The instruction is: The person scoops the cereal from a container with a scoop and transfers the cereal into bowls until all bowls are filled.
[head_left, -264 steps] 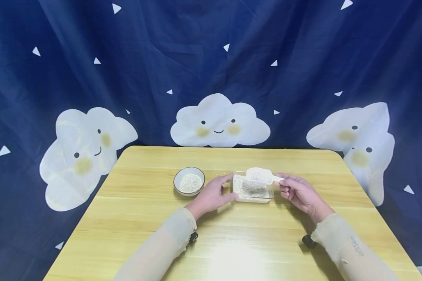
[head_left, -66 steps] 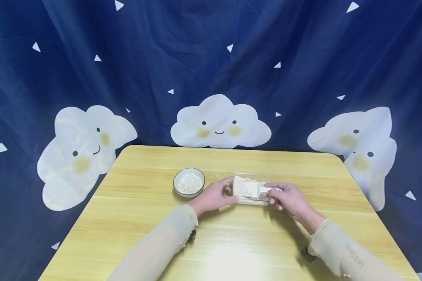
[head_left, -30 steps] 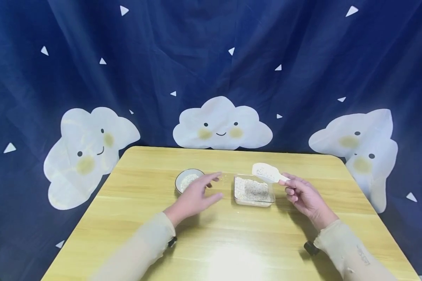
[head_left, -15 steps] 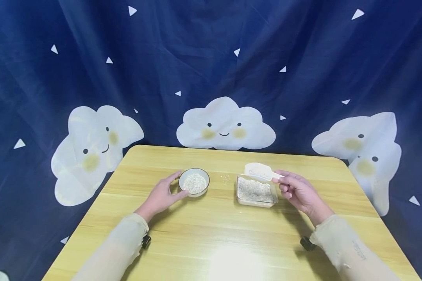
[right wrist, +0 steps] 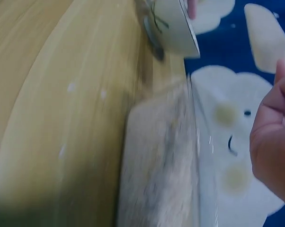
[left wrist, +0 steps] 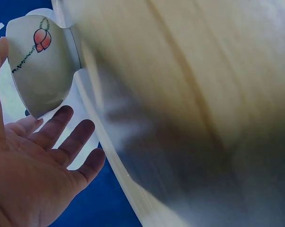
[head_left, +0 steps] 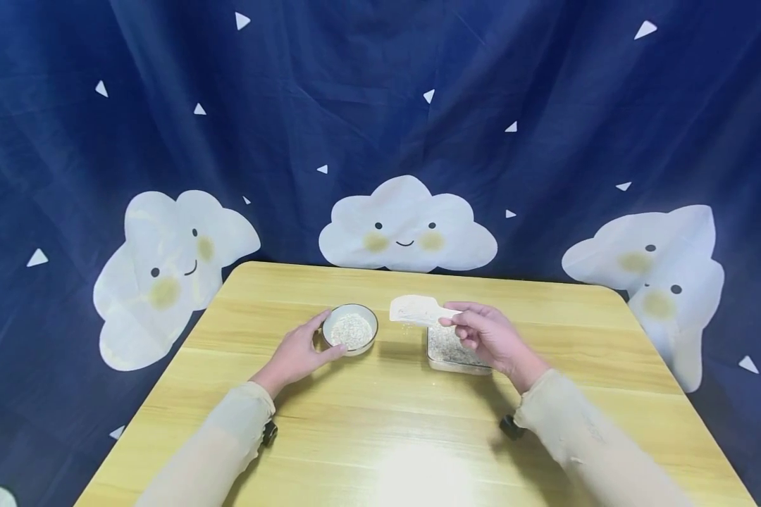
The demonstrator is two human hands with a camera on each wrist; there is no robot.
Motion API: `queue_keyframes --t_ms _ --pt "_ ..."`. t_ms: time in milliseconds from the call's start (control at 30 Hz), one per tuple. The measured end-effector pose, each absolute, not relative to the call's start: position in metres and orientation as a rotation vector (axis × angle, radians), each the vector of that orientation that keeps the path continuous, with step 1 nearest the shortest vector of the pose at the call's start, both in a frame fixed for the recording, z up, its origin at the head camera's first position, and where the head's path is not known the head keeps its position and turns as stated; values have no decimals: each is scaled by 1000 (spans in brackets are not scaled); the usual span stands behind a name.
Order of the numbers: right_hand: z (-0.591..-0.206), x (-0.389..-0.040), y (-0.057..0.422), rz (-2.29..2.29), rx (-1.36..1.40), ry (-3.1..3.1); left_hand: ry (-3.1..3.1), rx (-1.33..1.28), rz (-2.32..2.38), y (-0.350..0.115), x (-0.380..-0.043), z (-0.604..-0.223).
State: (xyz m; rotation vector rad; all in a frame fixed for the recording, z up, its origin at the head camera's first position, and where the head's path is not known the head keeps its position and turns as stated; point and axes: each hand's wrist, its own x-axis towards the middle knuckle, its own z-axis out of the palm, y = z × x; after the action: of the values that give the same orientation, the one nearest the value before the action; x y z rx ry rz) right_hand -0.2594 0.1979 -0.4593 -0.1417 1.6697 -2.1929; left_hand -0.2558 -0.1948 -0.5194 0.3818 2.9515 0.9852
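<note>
A small bowl (head_left: 350, 310) with a dark rim and pale oat flakes inside stands on the table. My left hand (head_left: 297, 355) holds it from the left, thumb at the near rim and index finger at the far side. In the left wrist view, a red flower decorates the bowl (left wrist: 43, 71), and the other fingers spread free below it. My right hand (head_left: 495, 345) pinches the handle of a white scoop (head_left: 414, 310), raised between bowl and glass container. Some flakes show in the scoop. The rectangular glass container (head_left: 459, 367), full of oat flakes, sits partly hidden beneath the right hand.
The wooden table (head_left: 368, 429) has rounded far corners and ends at a dark blue curtain (head_left: 368, 91) with cloud faces. A few stray flakes (head_left: 408, 325) lie between bowl and container.
My left hand left the glass container and moved left to the bowl. The scoop dipped into the flakes, came up, and has now travelled left toward the bowl in my right hand.
</note>
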Motion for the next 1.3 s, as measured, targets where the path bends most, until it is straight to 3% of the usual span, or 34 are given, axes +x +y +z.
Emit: queue_keyframes --t_ms 233,500,1300 --pt "-451 -265 136 -2019 -66 1964 2952 402 967 -195 -256 -518" --pt "-444 -260 99 -1803 -141 2289 2942 412 973 -193 -258 -520" --pt "-441 -256 73 -1431 -555 2784 2926 429 987 -194 -255 -513"
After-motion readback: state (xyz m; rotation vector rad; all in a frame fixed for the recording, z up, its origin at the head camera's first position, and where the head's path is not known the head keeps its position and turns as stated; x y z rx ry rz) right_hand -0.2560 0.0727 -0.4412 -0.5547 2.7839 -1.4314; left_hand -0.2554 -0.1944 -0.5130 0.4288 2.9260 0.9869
